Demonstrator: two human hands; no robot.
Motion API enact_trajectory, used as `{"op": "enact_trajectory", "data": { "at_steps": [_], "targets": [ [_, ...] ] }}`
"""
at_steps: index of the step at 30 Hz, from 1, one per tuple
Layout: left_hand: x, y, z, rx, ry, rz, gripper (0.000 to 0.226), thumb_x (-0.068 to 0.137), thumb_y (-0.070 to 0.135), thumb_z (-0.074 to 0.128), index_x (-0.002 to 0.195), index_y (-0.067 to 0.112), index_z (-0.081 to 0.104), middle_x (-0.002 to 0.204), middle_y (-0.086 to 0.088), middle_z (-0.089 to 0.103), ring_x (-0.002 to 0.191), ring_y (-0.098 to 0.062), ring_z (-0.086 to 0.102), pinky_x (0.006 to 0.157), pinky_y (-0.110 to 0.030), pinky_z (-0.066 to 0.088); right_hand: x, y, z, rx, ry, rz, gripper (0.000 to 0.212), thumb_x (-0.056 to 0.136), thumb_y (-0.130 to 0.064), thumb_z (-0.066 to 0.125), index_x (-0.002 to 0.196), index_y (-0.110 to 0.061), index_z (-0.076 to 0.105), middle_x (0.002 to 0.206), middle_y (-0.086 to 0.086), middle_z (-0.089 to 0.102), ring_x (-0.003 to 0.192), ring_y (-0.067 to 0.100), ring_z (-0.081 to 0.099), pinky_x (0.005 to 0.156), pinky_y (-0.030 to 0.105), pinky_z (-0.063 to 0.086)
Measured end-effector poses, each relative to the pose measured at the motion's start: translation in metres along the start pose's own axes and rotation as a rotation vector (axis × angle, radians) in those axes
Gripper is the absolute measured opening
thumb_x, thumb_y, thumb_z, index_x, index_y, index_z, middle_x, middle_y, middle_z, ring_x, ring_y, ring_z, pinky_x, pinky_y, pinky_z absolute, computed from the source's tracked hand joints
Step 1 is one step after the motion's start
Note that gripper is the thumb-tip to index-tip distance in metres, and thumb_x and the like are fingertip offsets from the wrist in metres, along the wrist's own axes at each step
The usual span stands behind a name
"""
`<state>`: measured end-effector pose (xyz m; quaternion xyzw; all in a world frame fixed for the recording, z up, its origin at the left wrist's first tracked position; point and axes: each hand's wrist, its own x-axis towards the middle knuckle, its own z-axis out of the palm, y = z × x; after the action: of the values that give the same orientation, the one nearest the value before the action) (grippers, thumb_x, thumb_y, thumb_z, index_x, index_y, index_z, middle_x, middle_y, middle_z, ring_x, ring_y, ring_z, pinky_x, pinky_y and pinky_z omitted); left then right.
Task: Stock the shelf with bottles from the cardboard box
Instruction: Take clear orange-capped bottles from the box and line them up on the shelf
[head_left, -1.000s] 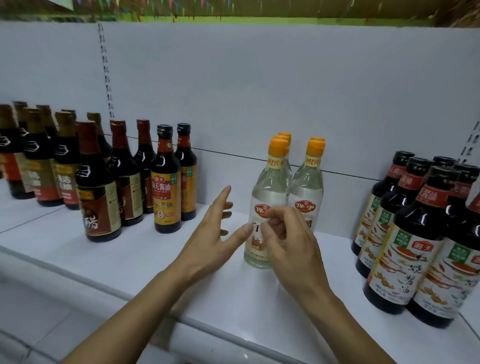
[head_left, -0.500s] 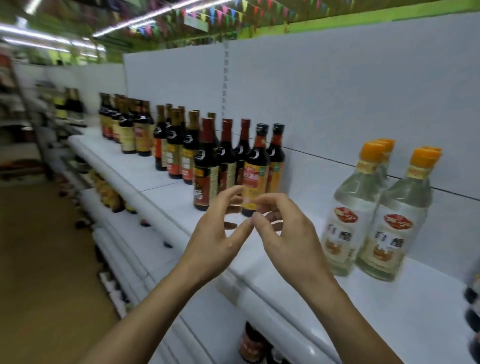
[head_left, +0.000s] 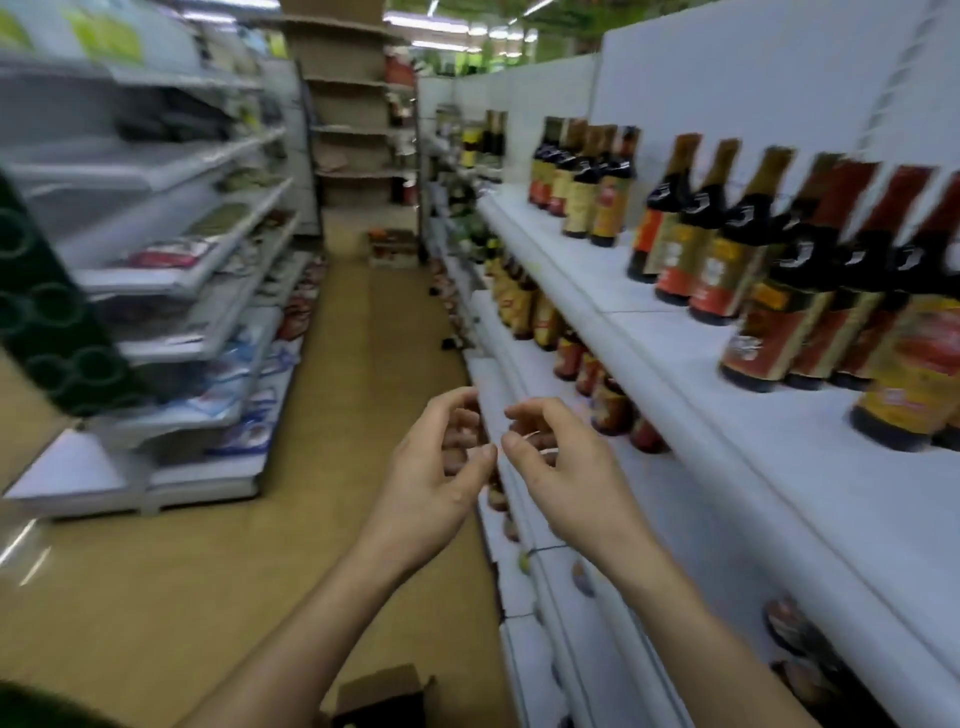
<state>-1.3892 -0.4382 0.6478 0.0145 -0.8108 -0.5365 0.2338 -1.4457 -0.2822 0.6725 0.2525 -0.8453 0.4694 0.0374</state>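
Hovering empty-handed between the aisle and the stocked shelf

Both the left hand (head_left: 441, 467) and the right hand (head_left: 561, 467) hang in front of the person with fingers loosely curled round nothing, thumb tips near each other but apart. The cardboard box (head_left: 379, 693) sits low on the floor at the bottom edge of the view, one flap up and its contents hidden. The likeliest slip is a foot catching that flap on the way down to it. The right forearm is also close to the shelf (head_left: 623, 353), where the dark sauce bottles (head_left: 769, 291) stand in tight rows near the front edge, so a careless swing could probably topple one into the others. The labels are red and yellow with a white mark on each shoulder, but motion blur leaves no brand or writing readable.
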Motion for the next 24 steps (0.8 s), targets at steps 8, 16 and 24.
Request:
{"op": "enact_trajectory", "data": {
  "at_steps": [8, 16, 24],
  "targets": [
    [-0.056, -0.096, -0.094, 0.118, 0.077, -0.257, 0.053, 0.099, 0.028, 0.068, 0.146, 0.038, 0.045, 0.123, 0.019, 0.060, 0.108, 0.016, 0.056, 0.079, -0.003, 0.047, -0.003, 0.002, 0.141, 0.018, -0.267, 0.055, 0.024, 0.100, -0.038, 0.059, 0.124, -0.035, 0.060, 0.112, -0.024, 0.061, 0.099, -0.011, 0.057, 0.077, 0.009, 0.045],
    [-0.119, -0.183, -0.119, 0.124, 0.018, -0.477, 0.047, 0.101, 0.033, 0.065, 0.143, 0.042, 0.047, 0.121, 0.021, 0.061, 0.108, 0.015, 0.056, 0.080, -0.003, 0.048, -0.037, 0.040, 0.245, 0.034, -0.483, 0.167, 0.019, 0.101, -0.036, 0.058, 0.120, -0.038, 0.059, 0.102, -0.025, 0.062, 0.096, -0.014, 0.057, 0.076, 0.012, 0.047],
    [-0.181, -0.289, -0.081, 0.093, -0.043, -0.636, 0.046, 0.100, 0.026, 0.066, 0.143, 0.035, 0.050, 0.121, 0.018, 0.065, 0.107, 0.011, 0.060, 0.083, -0.008, 0.051, -0.083, 0.132, 0.331, 0.045, -0.628, 0.287, 0.022, 0.101, -0.032, 0.059, 0.123, -0.033, 0.060, 0.104, -0.020, 0.066, 0.099, -0.002, 0.063, 0.079, 0.017, 0.052]
  ]
}}
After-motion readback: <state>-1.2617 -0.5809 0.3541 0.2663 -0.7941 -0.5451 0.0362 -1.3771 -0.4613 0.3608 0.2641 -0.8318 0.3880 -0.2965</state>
